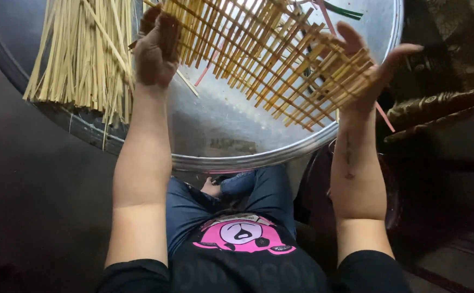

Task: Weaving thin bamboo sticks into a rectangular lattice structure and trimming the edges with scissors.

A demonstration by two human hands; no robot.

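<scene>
A woven lattice of thin bamboo strips (269,59) is held up above a large round metal tray (231,135), spanning the middle and right of the view at a slant. Its strips cross in an open grid, light tan and orange-brown, with loose ends sticking out at the near right edge.

The left hand (155,51) is clenched around the lattice's left edge, fingers curled over the strips, the back of the hand toward the camera. The right hand (364,70) is spread flat with fingers released and splayed, its palm pressed against the lattice's right side, supporting it rather than gripping it.

To the far left, a loose bundle of pale straw-coloured bamboo strips (82,54) lies on the tray, its ends fanning out over the near-left rim. A few thin pink strips (210,68) show under the lattice, and a green strip (343,11) lies at the far right of the tray.

Near the camera, the person's blue jeans (258,190) and a dark shirt with a pink printed picture (242,236) show below the tray. On the right, dark patterned fabric (443,103) lies just beside the tray's rim. The floor on the left is dark.
</scene>
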